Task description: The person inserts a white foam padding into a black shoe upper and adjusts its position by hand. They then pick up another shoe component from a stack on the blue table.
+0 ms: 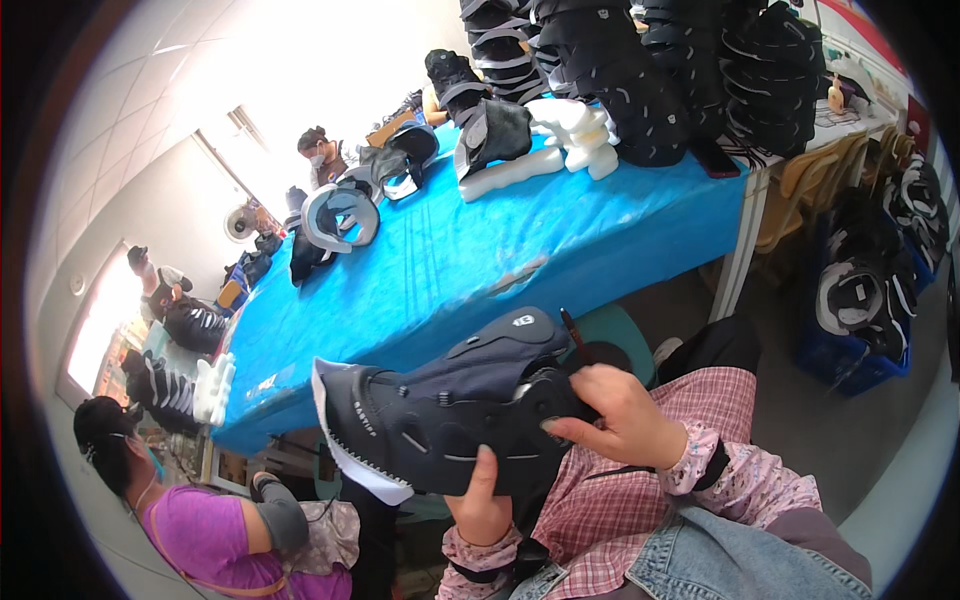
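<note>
A black padded boot upper (440,410) lies tilted across my lap, its pale, tooth-edged lining showing at the left end. From below, my left hand (482,505) grips it, the thumb pressed on its near side and the fingers hidden underneath. At its right end my right hand (615,415) pinches the edge beside a round dark part, thumb on top. A thin dark pen-like stick (573,330) pokes up by the right hand's fingers; how it is held cannot be made out.
Ahead stretches a blue-covered table (430,270) with loose uppers, white foam-like forms (575,135) and tall stacks of black uppers (625,80). A phone (713,158) lies near its right corner. Blue crates (855,370) of uppers stand right. A person in purple (205,530) sits left.
</note>
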The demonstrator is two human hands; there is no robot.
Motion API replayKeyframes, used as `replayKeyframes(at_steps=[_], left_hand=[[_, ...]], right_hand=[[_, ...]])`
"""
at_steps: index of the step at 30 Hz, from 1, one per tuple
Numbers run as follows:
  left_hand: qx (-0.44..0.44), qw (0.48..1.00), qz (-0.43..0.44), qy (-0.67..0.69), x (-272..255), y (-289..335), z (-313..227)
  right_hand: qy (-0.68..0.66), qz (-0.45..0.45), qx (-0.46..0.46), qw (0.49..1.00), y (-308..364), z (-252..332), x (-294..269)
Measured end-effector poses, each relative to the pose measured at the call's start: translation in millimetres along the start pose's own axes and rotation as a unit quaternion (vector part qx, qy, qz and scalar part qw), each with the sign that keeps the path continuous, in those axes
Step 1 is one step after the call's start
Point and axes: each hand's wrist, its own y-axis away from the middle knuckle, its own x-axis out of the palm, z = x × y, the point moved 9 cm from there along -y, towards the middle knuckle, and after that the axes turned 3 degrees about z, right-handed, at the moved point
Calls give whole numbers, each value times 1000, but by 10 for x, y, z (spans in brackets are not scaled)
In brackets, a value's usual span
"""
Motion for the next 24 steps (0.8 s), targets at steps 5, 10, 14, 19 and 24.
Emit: replayKeyframes(at_steps=[5,10,14,19,24], left_hand=[[-80,967,1,240,-70,-32,246],[-187,791,581,-24,414,499,262],[-24,879,474,40,282,219,-425],[232,833,351,-359,588,-50,-664],[54,906,344,-242,515,-190,-432]], right_hand=[[-58,-102,-117,986,32,55,-200],[21,-173,-40,984,49,-67,-451],[141,-97,-199,965,102,344,-245],[170,-14,-324,930,238,702,167],[181,-6,-309,934,123,673,60]])
